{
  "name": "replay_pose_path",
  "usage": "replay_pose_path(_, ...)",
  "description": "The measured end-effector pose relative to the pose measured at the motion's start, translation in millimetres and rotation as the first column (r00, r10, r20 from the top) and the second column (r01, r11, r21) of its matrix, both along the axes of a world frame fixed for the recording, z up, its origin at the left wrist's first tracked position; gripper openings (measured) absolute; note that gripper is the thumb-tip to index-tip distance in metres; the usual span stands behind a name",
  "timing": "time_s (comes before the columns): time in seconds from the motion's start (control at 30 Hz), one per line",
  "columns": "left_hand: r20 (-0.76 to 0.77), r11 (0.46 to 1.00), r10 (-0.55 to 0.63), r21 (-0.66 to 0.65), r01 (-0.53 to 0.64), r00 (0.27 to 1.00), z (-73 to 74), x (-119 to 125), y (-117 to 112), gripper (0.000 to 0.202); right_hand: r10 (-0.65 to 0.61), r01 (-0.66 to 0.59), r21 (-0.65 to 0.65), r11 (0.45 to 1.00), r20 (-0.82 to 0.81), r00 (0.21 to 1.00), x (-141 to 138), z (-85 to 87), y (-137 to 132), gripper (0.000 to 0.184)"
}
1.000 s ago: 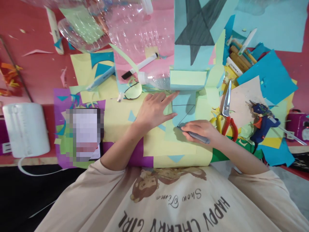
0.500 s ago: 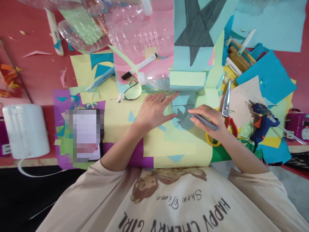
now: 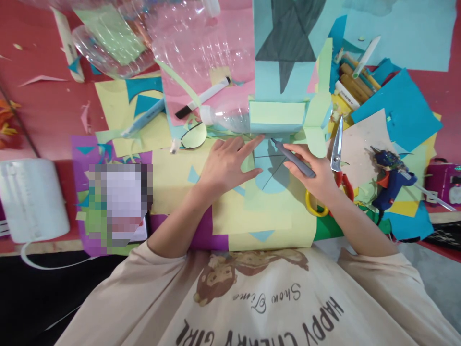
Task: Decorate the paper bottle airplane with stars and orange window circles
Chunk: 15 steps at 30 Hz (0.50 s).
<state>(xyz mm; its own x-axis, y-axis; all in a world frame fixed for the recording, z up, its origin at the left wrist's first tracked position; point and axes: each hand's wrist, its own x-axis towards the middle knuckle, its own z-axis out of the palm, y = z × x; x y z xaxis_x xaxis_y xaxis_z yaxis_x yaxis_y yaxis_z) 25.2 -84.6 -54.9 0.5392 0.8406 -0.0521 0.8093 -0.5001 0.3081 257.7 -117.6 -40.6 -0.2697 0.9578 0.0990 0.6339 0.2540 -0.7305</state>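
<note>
A light blue paper piece [image 3: 271, 168] with a straight line and a slanting line drawn on it lies in front of me. My left hand [image 3: 230, 166] rests beside it with fingers spread, the index fingertip near its upper edge. Gripped in my right hand [image 3: 311, 168] is a grey marker [image 3: 295, 158], its tip over the upper part of the blue paper. Just beyond lies a clear plastic bottle [image 3: 230, 117] wrapped in blue and pale green paper. Scissors [image 3: 337, 158] with red and yellow handles lie partly under my right wrist.
To the right are a blue glue gun [image 3: 391, 190], blue paper sheets [image 3: 403, 113] and several pens. A black-and-white marker [image 3: 203, 97] and a light blue marker [image 3: 144, 117] lie at left. A phone [image 3: 126, 202], blurred out, sits near a white device [image 3: 34, 199]. Larger plastic bottles [image 3: 201, 53] lie at the back.
The marker's tip has moved up and left from the slanting line, toward the blue paper's upper edge. My left hand stays nearly still. The whole view has shifted slightly.
</note>
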Motion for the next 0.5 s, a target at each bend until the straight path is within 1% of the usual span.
replay_pose_path(0.23, -0.002, 1.000, 0.000, 0.012, 0.000, 1.000, -2.3, -0.2, 0.5, 0.071, -0.010, 0.010, -0.011, 1.000, 0.028, 1.000, -0.7, 0.3, 0.3, 0.034)
replay_pose_path(0.5, -0.018, 1.000, 0.001, 0.017, -0.001, 1.000, -1.9, 0.4, 0.3, 0.071, 0.019, -0.019, 0.024, 1.000, 0.019, 1.000, -1.0, 0.4, 0.2, 0.032)
